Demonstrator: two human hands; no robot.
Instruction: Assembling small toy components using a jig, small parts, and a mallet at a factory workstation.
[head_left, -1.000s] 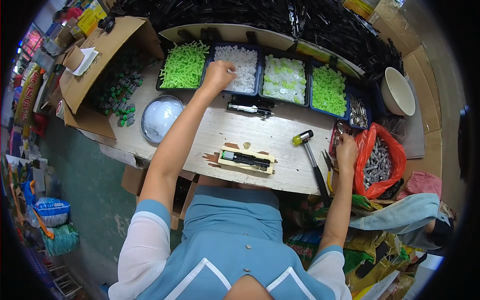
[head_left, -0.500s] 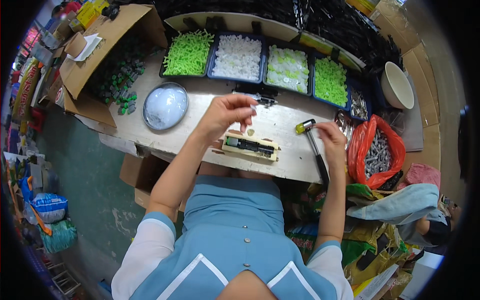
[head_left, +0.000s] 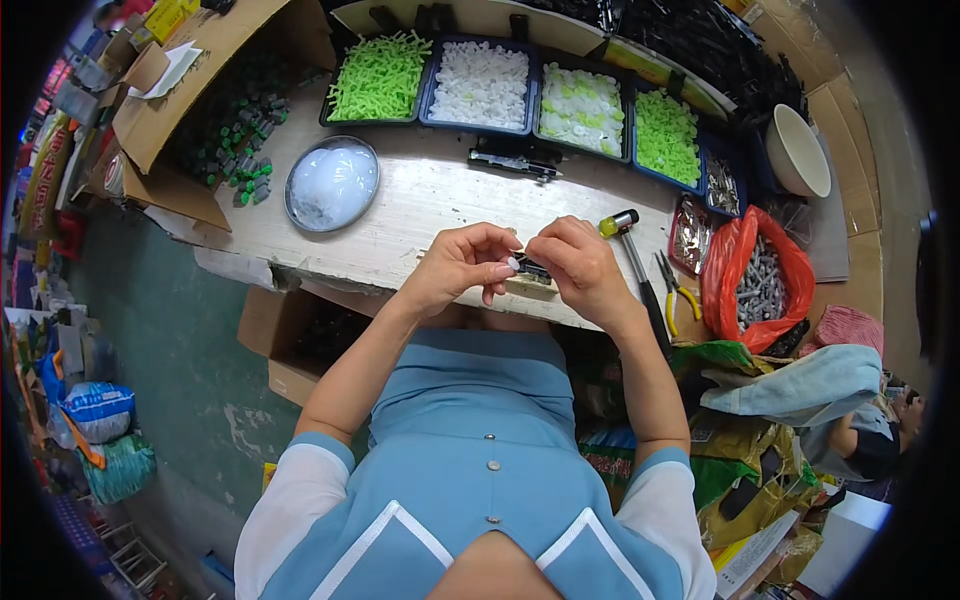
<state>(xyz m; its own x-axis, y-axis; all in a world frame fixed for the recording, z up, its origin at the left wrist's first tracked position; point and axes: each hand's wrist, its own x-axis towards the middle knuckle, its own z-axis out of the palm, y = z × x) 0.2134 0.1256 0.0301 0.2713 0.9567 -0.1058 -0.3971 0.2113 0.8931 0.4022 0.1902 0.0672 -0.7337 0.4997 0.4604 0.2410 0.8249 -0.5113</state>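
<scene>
My left hand (head_left: 462,268) is closed in a pinch on a small white plastic piece (head_left: 514,263), above the near part of the workbench. My right hand (head_left: 580,268) meets it from the right with thumb and fingers pressed together; whatever they hold is too small or hidden to name. Below both hands lies a cream-coloured block holding a black part (head_left: 534,272), mostly covered by the fingers. Close to the right hand rests a hammer (head_left: 640,275) with a yellow face and black grip. Farther back lies a black mechanical part (head_left: 515,164).
Trays of green pieces (head_left: 378,82), white pieces (head_left: 480,88) and more green pieces line the back. A round dish (head_left: 333,185) stands left, near a carton (head_left: 170,185). Pliers (head_left: 680,295) and a red bag (head_left: 715,290) of grey parts are right.
My right hand has moved left from beside the hammer to meet the left hand over the block. My left hand has come lower, still pinching the white piece. The pliers now show.
</scene>
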